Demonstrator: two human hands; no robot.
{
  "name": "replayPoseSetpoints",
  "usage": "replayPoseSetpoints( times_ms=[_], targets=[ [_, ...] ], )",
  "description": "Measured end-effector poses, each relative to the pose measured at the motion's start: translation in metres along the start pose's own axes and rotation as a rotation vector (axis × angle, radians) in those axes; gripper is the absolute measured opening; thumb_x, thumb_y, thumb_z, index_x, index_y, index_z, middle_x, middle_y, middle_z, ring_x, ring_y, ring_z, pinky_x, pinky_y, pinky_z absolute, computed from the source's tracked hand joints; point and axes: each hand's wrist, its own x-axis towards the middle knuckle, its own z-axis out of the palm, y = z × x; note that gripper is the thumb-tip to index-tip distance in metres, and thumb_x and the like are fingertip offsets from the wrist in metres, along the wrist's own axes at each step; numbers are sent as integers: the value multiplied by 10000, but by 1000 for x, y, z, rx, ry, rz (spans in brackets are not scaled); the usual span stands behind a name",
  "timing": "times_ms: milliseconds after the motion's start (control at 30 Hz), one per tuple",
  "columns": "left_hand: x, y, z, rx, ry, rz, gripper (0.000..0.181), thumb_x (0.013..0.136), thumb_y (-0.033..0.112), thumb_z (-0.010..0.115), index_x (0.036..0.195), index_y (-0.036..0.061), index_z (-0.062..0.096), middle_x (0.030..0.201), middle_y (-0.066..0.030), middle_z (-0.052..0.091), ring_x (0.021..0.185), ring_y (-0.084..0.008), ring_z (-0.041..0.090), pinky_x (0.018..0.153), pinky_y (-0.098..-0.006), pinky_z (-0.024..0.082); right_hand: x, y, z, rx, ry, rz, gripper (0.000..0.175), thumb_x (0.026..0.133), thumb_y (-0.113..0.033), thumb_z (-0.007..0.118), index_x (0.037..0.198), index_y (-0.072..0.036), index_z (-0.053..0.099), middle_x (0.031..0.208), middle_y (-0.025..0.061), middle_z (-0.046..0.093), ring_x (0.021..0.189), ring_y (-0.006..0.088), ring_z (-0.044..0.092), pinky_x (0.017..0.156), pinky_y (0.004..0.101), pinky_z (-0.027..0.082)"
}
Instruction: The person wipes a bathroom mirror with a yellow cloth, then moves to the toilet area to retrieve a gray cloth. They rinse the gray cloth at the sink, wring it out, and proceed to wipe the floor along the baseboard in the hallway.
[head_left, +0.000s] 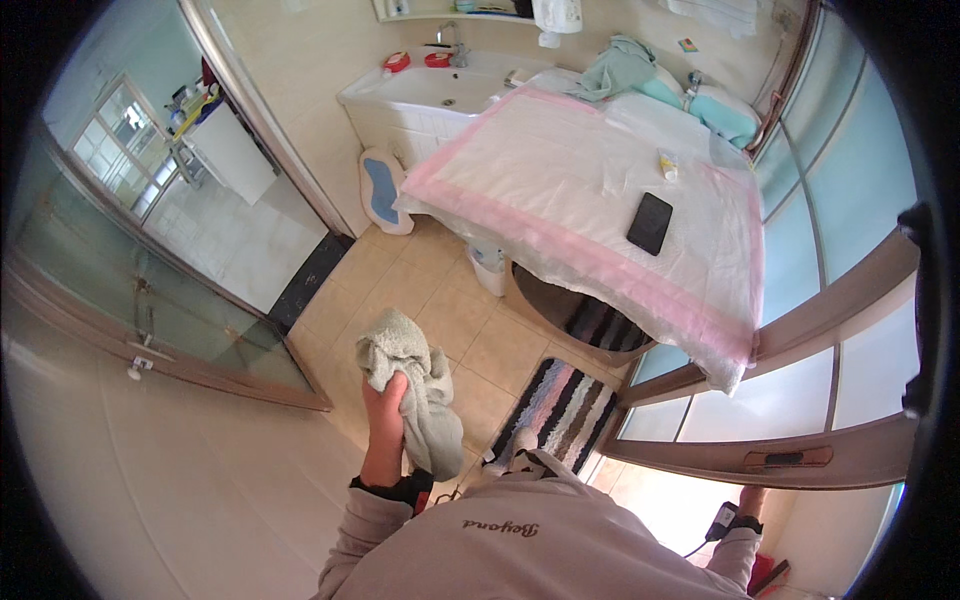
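My left hand (386, 397) grips a bunched grey-green terry towel (431, 420), held out over the tiled floor. Folds of cloth hang down beside the wrist, which wears a black band. At the lower right, my right hand (752, 495) is mostly hidden by the brown frame of a sliding glass door (787, 456). Only its wrist end shows, and the fingers cannot be made out. A device with a cable is strapped at that wrist.
Ahead, a pink-edged disposable pad (555, 180) covers a raised surface, bearing a black phone (649, 223) and a small tube (668, 165). Behind it stands a white washbasin (435, 86). A striped mat (555, 412) and a waste bin (487, 270) are on the floor. A doorway opens left.
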Motion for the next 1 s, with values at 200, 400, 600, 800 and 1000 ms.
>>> replayPoseSetpoints(
  times_ms=[200, 400, 600, 800, 1000],
  targets=[
    [36, -14, 20, -85, -62, -15, 462, 812, 98, 548, 1235, -26, 409, 1142, -105, 526, 1028, -194, 522, 897, -325, 417, -6, 1, 2, 13, 47, -21, 221, 818, -232, 583, 947, -60, 532, 828, 42, 551, 698, 152, 528, 575, 281, 421],
    [71, -19, 36, -93, -130, -42, 450, 820, 89, 549, 1236, -21, 417, 1154, -102, 521, 1028, -194, 521, 899, -324, 414, -30, -3, -16, 21, 120, -36, 227, 821, -238, 579, 956, -62, 531, 845, 43, 550, 715, 156, 528, 589, 285, 421],
    [102, -15, 20, -67, -158, -67, 456, 816, 89, 565, 1236, -13, 421, 1163, -93, 514, 1025, -180, 515, 889, -319, 419, -70, 2, -54, 20, 219, -62, 233, 824, -243, 575, 966, -63, 530, 862, 43, 550, 731, 159, 527, 604, 290, 422],
    [133, -8, -13, -100, -145, -33, 458, 820, 95, 564, 1237, -18, 411, 1159, -99, 513, 1015, -178, 520, 877, -315, 430, -116, 4, -87, 37, 318, -96, 239, 827, -248, 571, 975, -65, 529, 878, 44, 549, 748, 163, 527, 618, 294, 422],
    [152, -12, -34, -61, -147, -82, 447, 824, 106, 557, 1225, -29, 412, 1146, -106, 520, 1009, -179, 523, 863, -306, 433, -151, 10, -94, 51, 403, -103, 246, 830, -254, 567, 985, -67, 528, 895, 44, 549, 764, 166, 526, 633, 298, 423]
  ],
)
